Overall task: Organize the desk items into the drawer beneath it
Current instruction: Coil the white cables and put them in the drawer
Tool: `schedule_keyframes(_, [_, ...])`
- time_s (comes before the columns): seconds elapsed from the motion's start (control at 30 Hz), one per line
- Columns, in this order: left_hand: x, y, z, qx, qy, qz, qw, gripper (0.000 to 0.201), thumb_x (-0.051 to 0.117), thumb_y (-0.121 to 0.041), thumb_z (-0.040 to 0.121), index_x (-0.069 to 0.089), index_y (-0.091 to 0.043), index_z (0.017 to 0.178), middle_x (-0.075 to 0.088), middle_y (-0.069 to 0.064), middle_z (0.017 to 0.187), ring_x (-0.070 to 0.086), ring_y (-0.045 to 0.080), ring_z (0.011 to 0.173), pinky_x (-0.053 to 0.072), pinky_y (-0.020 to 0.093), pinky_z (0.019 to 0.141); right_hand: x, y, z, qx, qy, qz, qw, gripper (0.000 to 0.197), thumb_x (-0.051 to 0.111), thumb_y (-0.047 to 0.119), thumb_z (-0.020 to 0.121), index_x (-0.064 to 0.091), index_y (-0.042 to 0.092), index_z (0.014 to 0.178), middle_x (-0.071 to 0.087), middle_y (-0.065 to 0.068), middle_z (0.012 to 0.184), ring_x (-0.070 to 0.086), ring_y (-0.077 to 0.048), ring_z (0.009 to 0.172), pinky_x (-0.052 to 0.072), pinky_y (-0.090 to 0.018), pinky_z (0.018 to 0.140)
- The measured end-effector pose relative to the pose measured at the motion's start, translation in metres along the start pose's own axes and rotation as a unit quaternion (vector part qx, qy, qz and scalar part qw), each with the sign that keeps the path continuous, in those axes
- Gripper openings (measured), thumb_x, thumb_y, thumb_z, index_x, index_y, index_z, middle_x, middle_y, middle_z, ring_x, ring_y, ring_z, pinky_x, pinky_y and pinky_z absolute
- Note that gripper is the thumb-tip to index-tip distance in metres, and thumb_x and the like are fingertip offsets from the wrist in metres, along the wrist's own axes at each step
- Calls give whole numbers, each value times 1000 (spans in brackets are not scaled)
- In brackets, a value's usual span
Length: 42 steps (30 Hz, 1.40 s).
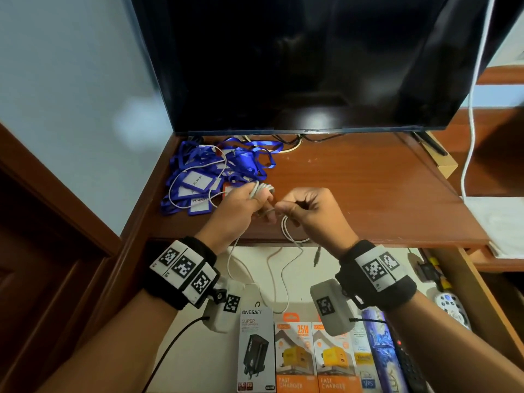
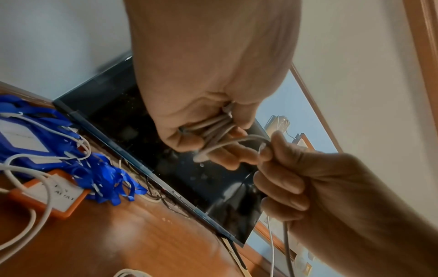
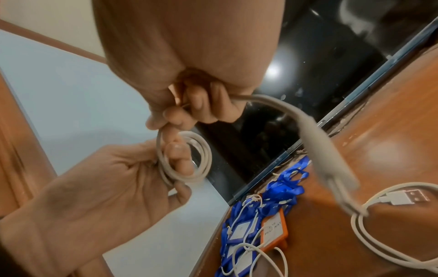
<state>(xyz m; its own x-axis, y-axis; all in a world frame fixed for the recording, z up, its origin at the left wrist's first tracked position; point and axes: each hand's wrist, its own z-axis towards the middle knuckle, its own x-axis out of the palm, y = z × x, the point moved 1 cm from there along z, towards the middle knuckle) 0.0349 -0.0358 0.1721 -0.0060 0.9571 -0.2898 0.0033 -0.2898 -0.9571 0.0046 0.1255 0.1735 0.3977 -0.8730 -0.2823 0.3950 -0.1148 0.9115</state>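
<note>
My left hand (image 1: 249, 202) grips a small coil of white cable (image 1: 262, 190) wound round its fingers, above the brown desk (image 1: 354, 194). The same coil (image 3: 189, 159) shows looped round the left fingers in the right wrist view. Close beside it, my right hand (image 1: 300, 208) pinches the loose run of that cable (image 2: 237, 142) and holds it curled in its fingers. The free cable (image 1: 286, 231) hangs down over the desk edge into the open drawer (image 1: 465, 276). Its USB plug (image 3: 395, 198) lies on the desk.
A heap of blue lanyards with badge holders (image 1: 215, 171) lies at the desk's back left, with an orange badge holder (image 2: 47, 198) in it. A dark monitor (image 1: 297, 61) stands behind. The drawer holds charger boxes (image 1: 295, 355), a remote (image 1: 408, 361) and other small items.
</note>
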Motion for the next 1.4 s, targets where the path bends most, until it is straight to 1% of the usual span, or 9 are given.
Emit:
schedule_keyframes(0.17, [1,-3,-6,-44,72,-93,992,28,41,-22,101,58,-2,91,51,3,53,46,15,54,33,28,56,-5,0,1,7,-33,26,999,23,67,3,84,61,12,64,56,14,52,48,1,50,37,-13,56])
schedule_keyframes(0.47, [5,-8,-10,-124,88,-209,966,33,41,-18,95,52,-9,66,28,-4,42,25,9,37,23,19,40,1,-7,-2,44,-40,58,997,24,72,12,82,52,0,80,41,-9,60,35,-19,55,32,-30,51])
schedule_keyframes(0.6, [1,-12,-9,-124,117,-306,937,33,44,-29,88,47,-13,60,25,-9,39,22,7,34,13,25,44,8,-1,-1,38,72,33,996,18,50,31,93,62,24,83,56,18,63,48,3,55,35,-12,56])
schedule_keyframes(0.77, [5,-16,-5,-163,101,-414,890,37,45,-29,85,44,-13,52,25,-8,33,24,7,29,23,20,38,12,-3,6,28,77,-86,993,37,46,55,86,54,22,71,60,1,72,53,-16,69,45,-43,69])
schedule_keyframes(1.0, [13,-9,-4,-60,-83,-54,993,27,49,-33,98,68,-17,87,62,-5,66,58,10,61,41,19,51,4,-3,3,45,6,-105,993,35,51,29,98,58,23,64,58,3,58,48,-6,55,38,-25,56])
schedule_keyframes(1.1, [5,-5,-3,37,-43,39,998,27,54,-39,95,72,-22,105,71,-8,95,64,6,93,48,23,80,-1,-7,3,70,-15,-139,988,39,50,33,98,58,8,68,54,-14,60,43,-18,59,38,-38,57])
schedule_keyframes(1.17, [2,-2,-3,60,7,107,992,27,59,-43,90,73,-26,106,71,-11,102,64,2,99,49,24,89,-4,-11,4,88,-13,-137,987,37,50,31,98,58,12,67,50,2,54,42,-11,56,36,-33,57])
schedule_keyframes(1.3, [0,-5,-6,-6,51,65,997,15,62,-21,93,72,-24,102,74,-3,88,69,4,80,56,24,69,-5,-13,7,92,-1,-96,991,31,53,27,97,67,5,79,56,0,62,43,-9,58,36,-29,58])
schedule_keyframes(1.4, [1,-6,-8,-32,29,-36,998,16,63,-11,90,73,-15,102,75,9,92,72,18,85,59,31,75,-1,-15,6,110,-11,-37,993,30,55,25,96,66,3,78,59,0,64,48,-7,59,40,-27,59])
